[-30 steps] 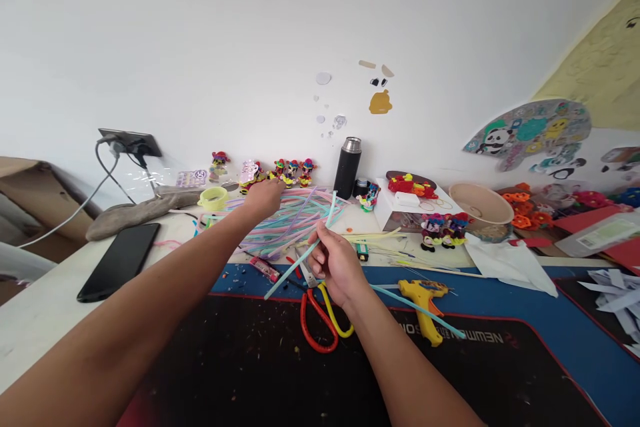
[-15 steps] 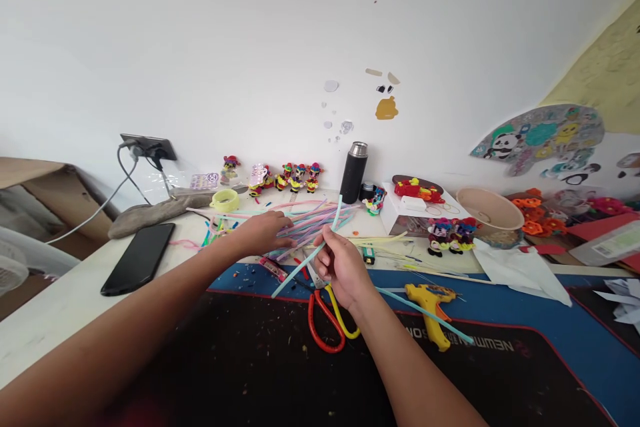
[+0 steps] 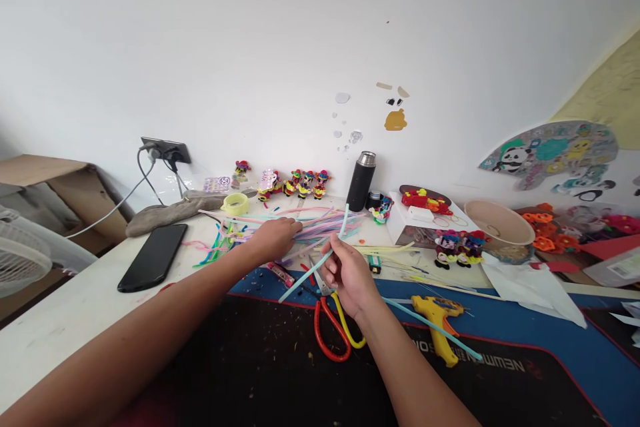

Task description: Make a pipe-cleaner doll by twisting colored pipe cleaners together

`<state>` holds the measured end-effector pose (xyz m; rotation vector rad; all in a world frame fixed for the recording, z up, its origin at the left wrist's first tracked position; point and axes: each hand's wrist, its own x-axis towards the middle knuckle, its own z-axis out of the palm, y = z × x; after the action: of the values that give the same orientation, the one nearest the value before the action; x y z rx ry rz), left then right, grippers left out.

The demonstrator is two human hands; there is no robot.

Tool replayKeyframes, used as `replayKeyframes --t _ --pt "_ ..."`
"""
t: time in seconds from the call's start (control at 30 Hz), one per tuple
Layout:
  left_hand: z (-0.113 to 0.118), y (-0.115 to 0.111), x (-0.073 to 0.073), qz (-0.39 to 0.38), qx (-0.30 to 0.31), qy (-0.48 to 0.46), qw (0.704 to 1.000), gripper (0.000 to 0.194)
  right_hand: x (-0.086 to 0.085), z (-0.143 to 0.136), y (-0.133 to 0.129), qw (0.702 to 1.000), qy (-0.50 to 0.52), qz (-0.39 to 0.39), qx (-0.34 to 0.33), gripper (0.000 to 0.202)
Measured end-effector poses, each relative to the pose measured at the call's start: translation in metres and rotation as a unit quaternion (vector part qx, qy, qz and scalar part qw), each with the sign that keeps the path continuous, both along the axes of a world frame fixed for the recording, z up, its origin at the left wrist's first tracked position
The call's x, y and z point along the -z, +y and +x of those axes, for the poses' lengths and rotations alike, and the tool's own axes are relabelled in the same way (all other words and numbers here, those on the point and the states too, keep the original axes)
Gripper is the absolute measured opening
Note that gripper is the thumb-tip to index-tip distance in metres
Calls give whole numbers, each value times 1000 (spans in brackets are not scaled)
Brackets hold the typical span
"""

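on black mat (image 3: 500,373) edge, mirrored "newmen" lettering (image 3: 493,360), upside down.

Single head-worn camera, looking forward and slightly down across a cluttered craft desk (image 3: 60,320) toward a white wall (image 3: 250,47), both forearms reaching in from below, hands close, wall further back.

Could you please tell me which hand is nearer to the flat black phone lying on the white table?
Left. The left hand rests on pastel strips right of the flat black phone; the right hand is farther right, gripping a light blue strip.
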<state>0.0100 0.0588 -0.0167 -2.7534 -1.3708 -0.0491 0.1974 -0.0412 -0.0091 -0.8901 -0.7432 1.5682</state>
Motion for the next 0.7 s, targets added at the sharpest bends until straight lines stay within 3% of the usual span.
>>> replayKeyframes --t 0.13,0.23,0.4,0.53,0.7 --pt "0 3 -13 53 -34 -9 998 32 -1 -1 0 1000 -1 -6 0 51" --pt "-3 4 -13 86 -27 -17 996 32 -2 -1 0 1000 -6 -9 0 51" --pt "-13 4 -2 17 34 -62 997 28 -1 0 0 1000 -5 -3 1 50" --pt "-13 10 -6 16 -39 -142 989 36 1 -1 -1 1000 -6 0 -5 49" --pt "-1 33 -1 33 -112 -96 989 39 2 0 -1 1000 -7 0 -8 48"
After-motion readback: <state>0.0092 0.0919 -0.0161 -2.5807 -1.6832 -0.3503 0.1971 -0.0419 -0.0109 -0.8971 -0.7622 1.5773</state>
